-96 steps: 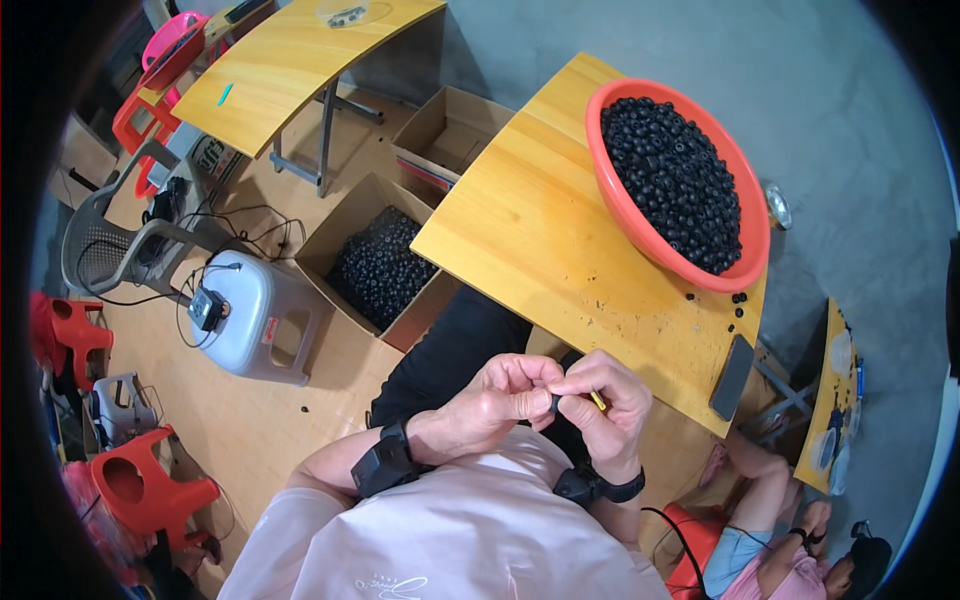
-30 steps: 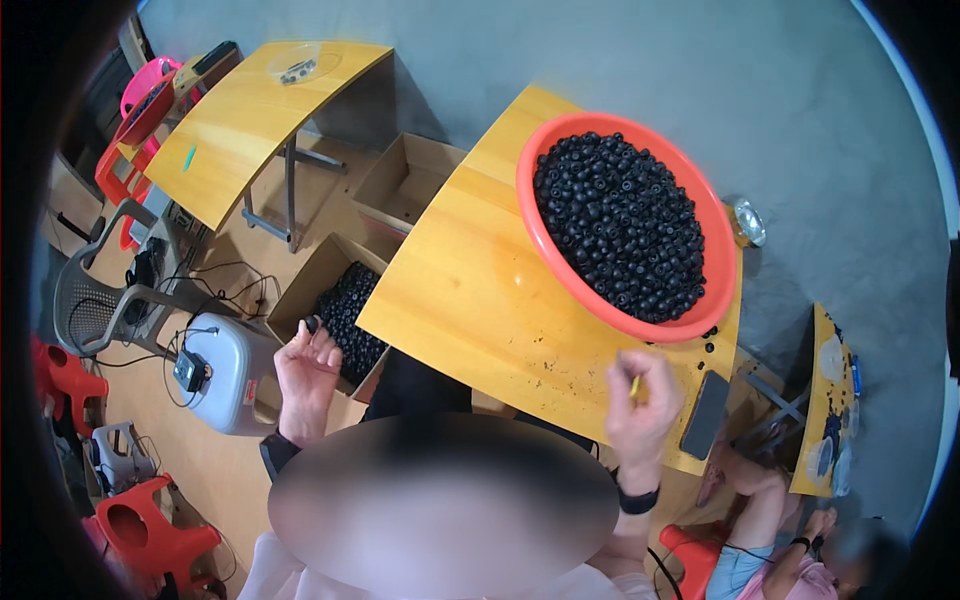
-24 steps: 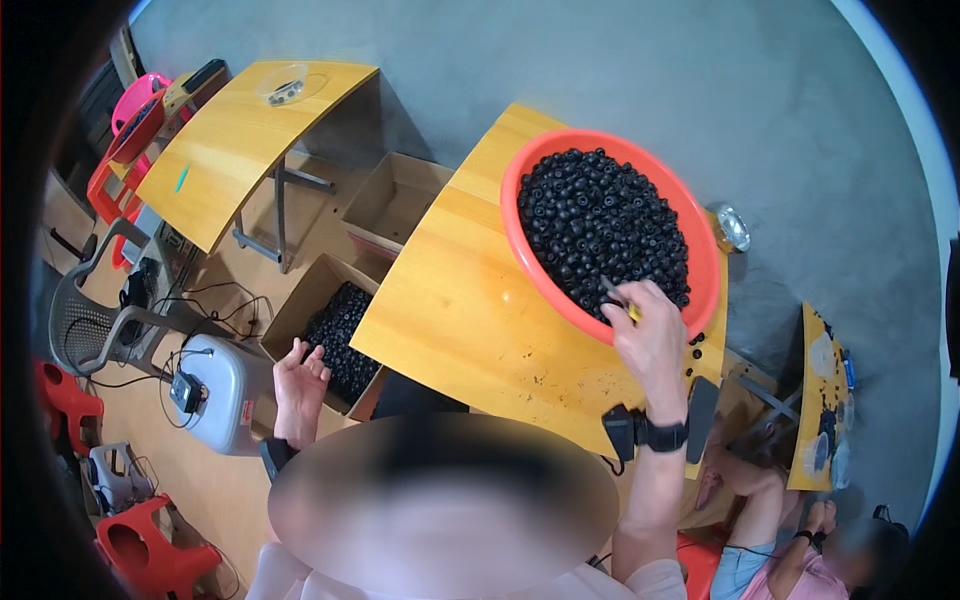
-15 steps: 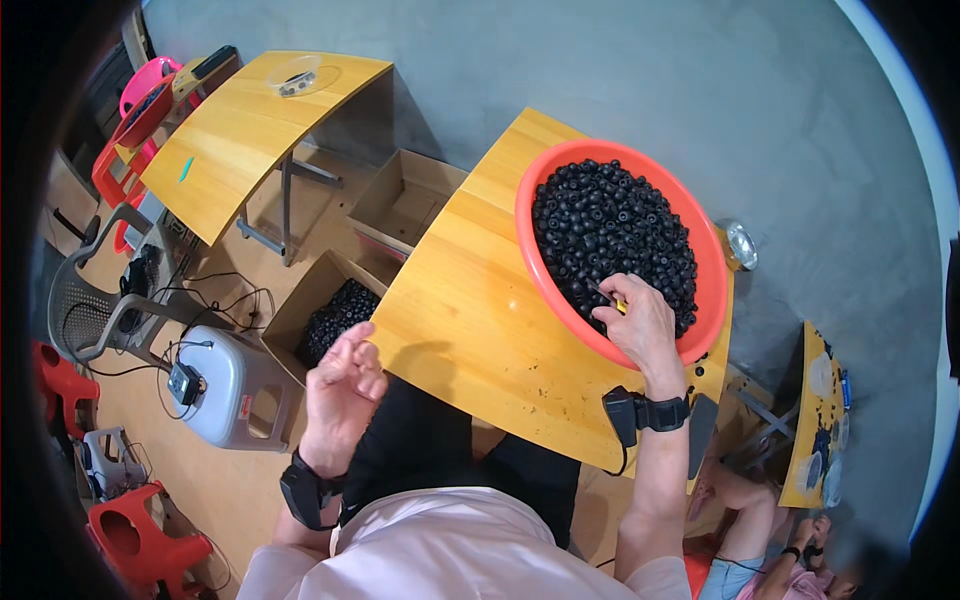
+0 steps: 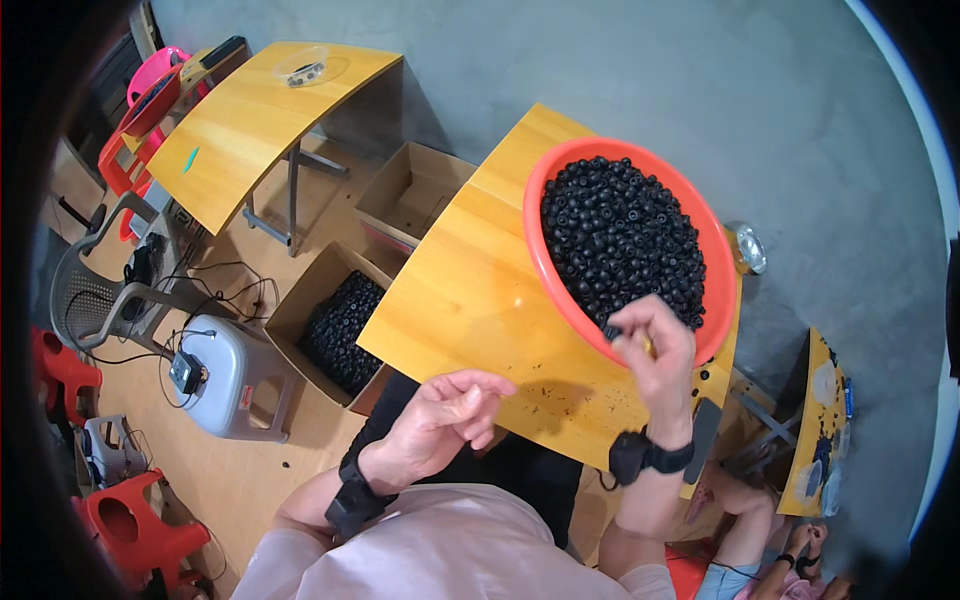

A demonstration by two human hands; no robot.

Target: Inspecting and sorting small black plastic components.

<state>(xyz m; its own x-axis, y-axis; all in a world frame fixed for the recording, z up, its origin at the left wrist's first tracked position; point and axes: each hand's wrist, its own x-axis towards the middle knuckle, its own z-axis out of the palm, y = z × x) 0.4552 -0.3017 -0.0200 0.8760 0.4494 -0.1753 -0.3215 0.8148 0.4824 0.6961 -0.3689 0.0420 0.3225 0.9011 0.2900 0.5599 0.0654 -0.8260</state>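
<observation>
My right hand (image 5: 657,350) is above the near rim of a red-orange plastic basin (image 5: 537,262). It pinches a small black ring-shaped part (image 5: 612,331) between thumb and fingertips. A bit of a yellow-handled tool (image 5: 650,346) shows inside the same hand; its working end is hidden. Heaped in the basin are many more small black parts (image 5: 620,235) with holes through them. To the left and nearer, my left hand (image 5: 447,420) is at the front edge of the yellow wooden table (image 5: 440,290). Its fingers are stretched out, with nothing visible in them.
Left of the table, a cardboard box (image 5: 285,322) holds more black parts; a second box (image 5: 375,190) is behind it. Dark crumbs and a dark flat slab (image 5: 706,425) lie at the table's near right. A grey stool (image 5: 215,400) stands left. Another person (image 5: 745,535) sits at lower right.
My right hand has come up and nearer out of the heap, with a black part in its fingertips. My left hand has moved right, from beside the box to the table's front edge.
</observation>
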